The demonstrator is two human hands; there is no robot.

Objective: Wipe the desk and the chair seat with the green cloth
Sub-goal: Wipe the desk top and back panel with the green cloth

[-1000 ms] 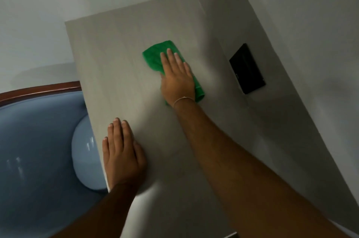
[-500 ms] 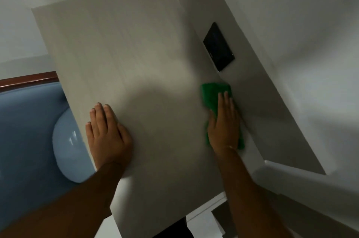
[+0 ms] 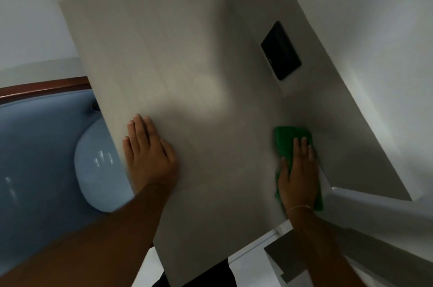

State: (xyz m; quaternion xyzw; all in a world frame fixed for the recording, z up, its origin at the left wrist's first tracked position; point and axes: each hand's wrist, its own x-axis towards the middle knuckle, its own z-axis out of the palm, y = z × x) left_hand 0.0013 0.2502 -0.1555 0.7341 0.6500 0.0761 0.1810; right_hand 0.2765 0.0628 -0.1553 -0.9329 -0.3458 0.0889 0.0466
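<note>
The pale grey desk (image 3: 178, 71) fills the middle of the view. A green cloth (image 3: 287, 140) lies flat on its right side, close to the back panel. My right hand (image 3: 298, 172) presses flat on the cloth, fingers together, covering its near half. My left hand (image 3: 147, 153) rests flat on the desk at its left edge, fingers spread, holding nothing. The blue chair (image 3: 39, 165) with a rounded light blue cushion (image 3: 98, 169) sits to the left, partly under the desk.
A black rectangular panel (image 3: 281, 51) is set in the grey back panel on the right. White walls rise behind and to the right. A brown wooden rim (image 3: 44, 86) tops the chair back. A white ledge (image 3: 365, 195) runs at lower right.
My right hand has slid the cloth from the desk's middle to its right side by the back panel. My left hand has stayed flat at the left edge.
</note>
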